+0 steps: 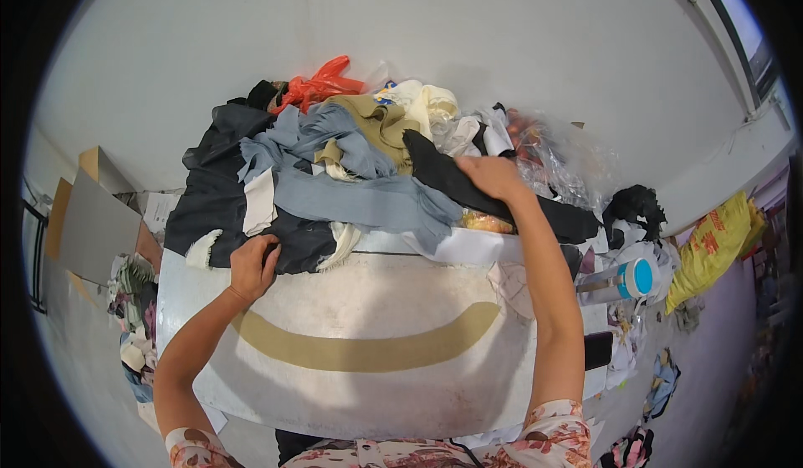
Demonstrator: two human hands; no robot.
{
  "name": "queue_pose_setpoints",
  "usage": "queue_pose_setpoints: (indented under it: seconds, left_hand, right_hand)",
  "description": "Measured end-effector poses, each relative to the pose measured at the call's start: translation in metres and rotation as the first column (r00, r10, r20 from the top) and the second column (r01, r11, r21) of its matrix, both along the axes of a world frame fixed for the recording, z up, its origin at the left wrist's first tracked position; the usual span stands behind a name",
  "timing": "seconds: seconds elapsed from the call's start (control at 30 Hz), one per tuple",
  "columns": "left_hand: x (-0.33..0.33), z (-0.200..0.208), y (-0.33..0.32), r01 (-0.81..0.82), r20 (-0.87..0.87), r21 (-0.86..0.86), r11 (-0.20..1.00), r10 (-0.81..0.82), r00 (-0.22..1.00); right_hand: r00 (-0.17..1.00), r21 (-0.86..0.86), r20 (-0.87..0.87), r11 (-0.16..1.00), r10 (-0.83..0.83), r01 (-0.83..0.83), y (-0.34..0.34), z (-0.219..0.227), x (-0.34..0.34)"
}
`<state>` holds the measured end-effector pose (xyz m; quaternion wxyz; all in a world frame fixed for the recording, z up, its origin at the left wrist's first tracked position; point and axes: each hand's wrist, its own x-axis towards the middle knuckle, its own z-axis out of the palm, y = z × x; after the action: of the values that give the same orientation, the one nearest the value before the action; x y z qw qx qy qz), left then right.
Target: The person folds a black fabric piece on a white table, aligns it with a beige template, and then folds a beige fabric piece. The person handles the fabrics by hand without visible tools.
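Observation:
A curved strip of olive-tan cloth [360, 351] lies flat on the pale table [335, 405] in front of me. At the front edge of a large dark cloth [205, 200], my left hand [253, 267] rests with its fingers curled. What lies under those fingers, if anything, is hidden. Farther off to the right, my right hand [492, 177] closes over a long black cloth strip [447, 173] on top of the heap; its fingertips are partly hidden. Blue-grey cloth [360, 200] spreads between my hands, beside a small white scrap [259, 203].
Behind the heap stand a red plastic bag [322, 85] and clear plastic wrapping [569, 163]. A bottle with a blue lid [619, 280] and a dark phone [597, 351] sit at the right. Yellow sack [711, 246] farther right; cardboard [100, 204] and cloth scraps [134, 326] at left.

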<state>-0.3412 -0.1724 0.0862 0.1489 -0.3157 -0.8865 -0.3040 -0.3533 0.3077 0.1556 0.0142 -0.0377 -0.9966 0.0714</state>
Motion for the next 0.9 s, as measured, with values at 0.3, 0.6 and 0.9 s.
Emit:
queue_pose_setpoints:
  seconds: [0.3, 0.6, 0.9]
  left_hand:
    - [-0.004, 0.003, 0.006, 0.035, -0.078, -0.051, 0.998, -0.039, 0.996]
    - [-0.005, 0.004, 0.006, 0.039, -0.091, -0.032, 0.999, -0.041, 0.995]
    - [-0.003, 0.003, 0.003, 0.033, -0.112, 0.011, 0.999, -0.032, 0.993]
  right_hand:
    - [0.897, 0.048, -0.443, 0.998, -0.017, 0.043, 0.056, -0.019, -0.071]
    - [0.981, -0.068, -0.148, 0.991, -0.125, 0.116, 0.078, -0.008, -0.089]
    - [0.961, 0.13, -0.142, 0.957, -0.239, 0.258, 0.035, 0.021, -0.05]
